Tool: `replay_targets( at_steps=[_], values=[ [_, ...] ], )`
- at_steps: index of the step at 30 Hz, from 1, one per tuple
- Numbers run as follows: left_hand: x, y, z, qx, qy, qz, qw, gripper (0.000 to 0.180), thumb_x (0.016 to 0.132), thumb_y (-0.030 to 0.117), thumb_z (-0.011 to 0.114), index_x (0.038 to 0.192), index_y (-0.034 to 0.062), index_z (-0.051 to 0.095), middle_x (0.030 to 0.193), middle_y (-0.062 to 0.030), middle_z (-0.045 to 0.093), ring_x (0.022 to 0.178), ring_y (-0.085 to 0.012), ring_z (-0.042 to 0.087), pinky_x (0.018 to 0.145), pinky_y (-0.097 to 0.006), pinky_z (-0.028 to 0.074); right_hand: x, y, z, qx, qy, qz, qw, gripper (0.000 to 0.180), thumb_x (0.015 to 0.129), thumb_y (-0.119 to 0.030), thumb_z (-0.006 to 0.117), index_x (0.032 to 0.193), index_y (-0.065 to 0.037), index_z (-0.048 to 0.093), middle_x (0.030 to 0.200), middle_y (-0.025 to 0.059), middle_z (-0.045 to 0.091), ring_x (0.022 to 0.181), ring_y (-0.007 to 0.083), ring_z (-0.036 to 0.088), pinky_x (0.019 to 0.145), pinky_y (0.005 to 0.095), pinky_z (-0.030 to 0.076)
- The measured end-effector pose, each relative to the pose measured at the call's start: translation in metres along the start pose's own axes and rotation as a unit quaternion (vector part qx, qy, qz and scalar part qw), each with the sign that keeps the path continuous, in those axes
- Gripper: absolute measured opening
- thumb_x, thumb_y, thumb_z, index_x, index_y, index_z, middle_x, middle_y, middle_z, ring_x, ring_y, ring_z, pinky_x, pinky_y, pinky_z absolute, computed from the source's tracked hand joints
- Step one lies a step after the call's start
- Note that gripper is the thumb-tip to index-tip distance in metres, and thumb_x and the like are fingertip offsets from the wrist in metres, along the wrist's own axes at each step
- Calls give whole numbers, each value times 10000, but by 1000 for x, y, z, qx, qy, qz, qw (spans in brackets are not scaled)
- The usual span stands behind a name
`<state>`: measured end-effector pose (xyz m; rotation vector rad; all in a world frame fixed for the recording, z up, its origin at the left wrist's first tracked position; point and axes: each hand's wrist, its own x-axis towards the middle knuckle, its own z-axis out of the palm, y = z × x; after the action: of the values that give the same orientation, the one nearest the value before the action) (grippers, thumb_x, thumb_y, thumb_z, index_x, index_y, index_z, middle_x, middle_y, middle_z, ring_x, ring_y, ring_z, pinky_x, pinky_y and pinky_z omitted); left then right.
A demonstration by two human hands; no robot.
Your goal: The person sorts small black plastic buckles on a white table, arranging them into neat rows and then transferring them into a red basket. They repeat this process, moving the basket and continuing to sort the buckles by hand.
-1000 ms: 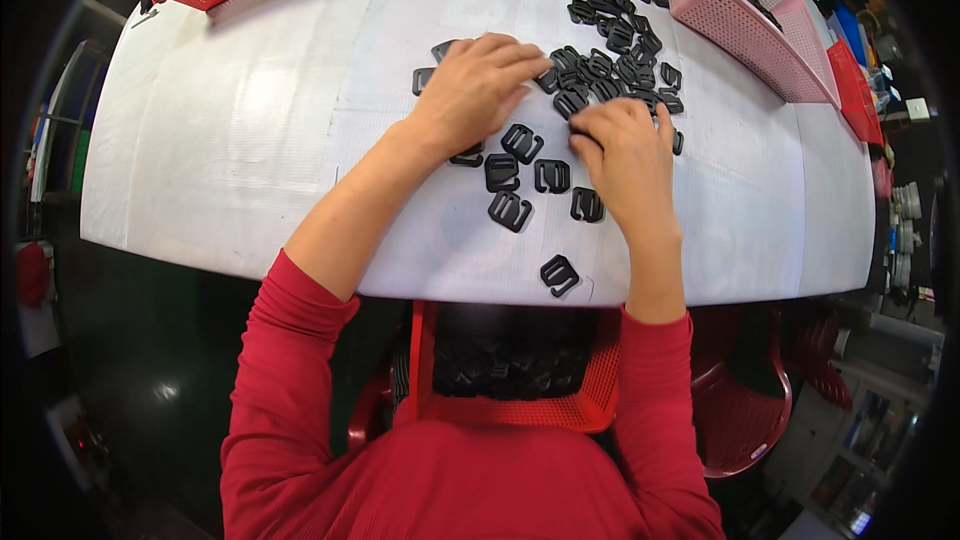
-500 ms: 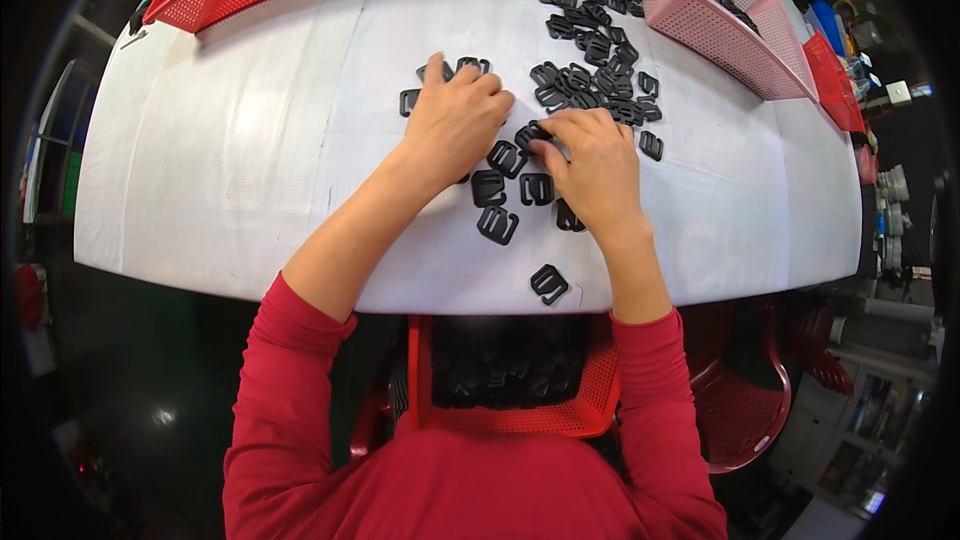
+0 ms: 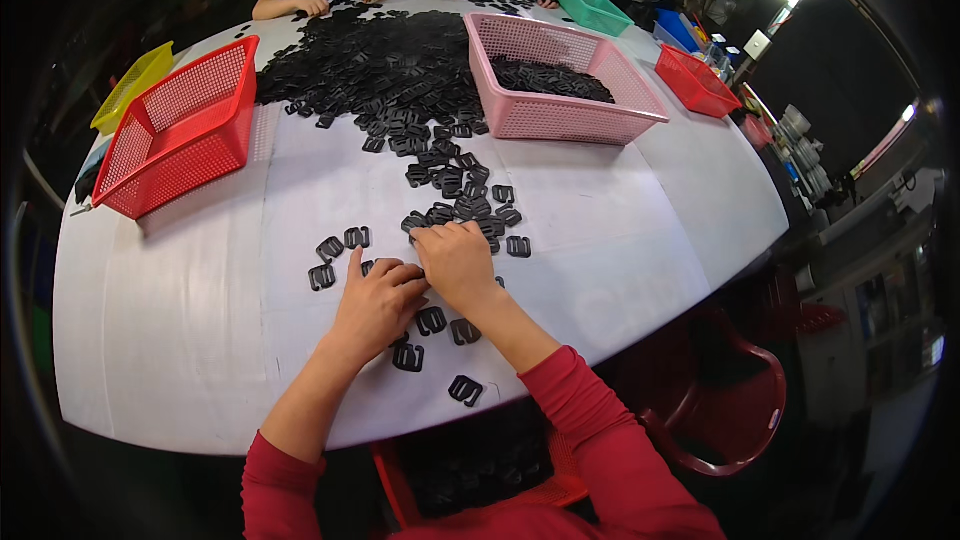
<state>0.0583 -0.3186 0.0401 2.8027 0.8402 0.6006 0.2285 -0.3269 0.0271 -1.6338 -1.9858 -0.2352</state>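
Buckles [image 3: 432,321], small and black, lie scattered near the bench's [image 3: 180,340] front edge, under both hands. Left hand [image 3: 378,302] and right hand [image 3: 455,262] press together, fingers curled; what they pinch I cannot tell. A careless sweep could knock the lone buckle [image 3: 465,390] off that edge.

White round table [image 3: 620,240]: black buckles [image 3: 380,70] heaped mid-table toward the far edge, red basket [image 3: 180,130] left edge, pink basket [image 3: 560,90] far right.

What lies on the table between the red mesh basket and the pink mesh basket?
Head view: a spread heap of black plastic buckles covers the white table between the red mesh basket and pink mesh basket.
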Motion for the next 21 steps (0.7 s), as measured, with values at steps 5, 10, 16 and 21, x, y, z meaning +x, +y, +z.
replay_targets(
  at_steps=[5, 10, 16, 21],
  values=[
    [0, -3, 7, 6, 13, -28, 999, 229, 825, 162, 692, 1049, 197, 719, 1108, 27, 653, 1089, -191, 584, 1059, -627, 313, -4, 4, -21, 124, -52, 116, 984, 166, 818, -157, 668, 966, -96, 715, 884, 55, 653, 922, 247, 602, 775, 399, 466],
    [2, -5, 8, 0, 25, -45, 999, 236, 838, 139, 673, 1063, 195, 717, 1107, 28, 651, 1078, -192, 587, 1068, -610, 313, -31, 13, -44, 110, 44, 87, 989, 194, 806, -127, 705, 990, -65, 710, 964, 43, 661, 914, 254, 605, 795, 369, 477],
    [0, -14, 5, -30, 35, -53, 997, 247, 848, 124, 675, 1092, 155, 706, 1150, -15, 651, 1108, -222, 579, 1068, -588, 316, -80, 4, -62, 24, 4, 43, 999, 246, 805, -148, 713, 1043, -85, 704, 1110, 20, 649, 1098, 238, 555, 921, 420, 422],
    [3, -44, -20, -49, 161, -112, 979, 231, 863, 82, 664, 1088, 108, 708, 1087, -93, 694, 1020, -267, 635, 1004, -392, 419, -100, 18, -72, 69, 23, 107, 992, 246, 843, -139, 679, 1081, -81, 699, 1138, 45, 650, 1090, 263, 568, 897, 405, 428]
  ],
)
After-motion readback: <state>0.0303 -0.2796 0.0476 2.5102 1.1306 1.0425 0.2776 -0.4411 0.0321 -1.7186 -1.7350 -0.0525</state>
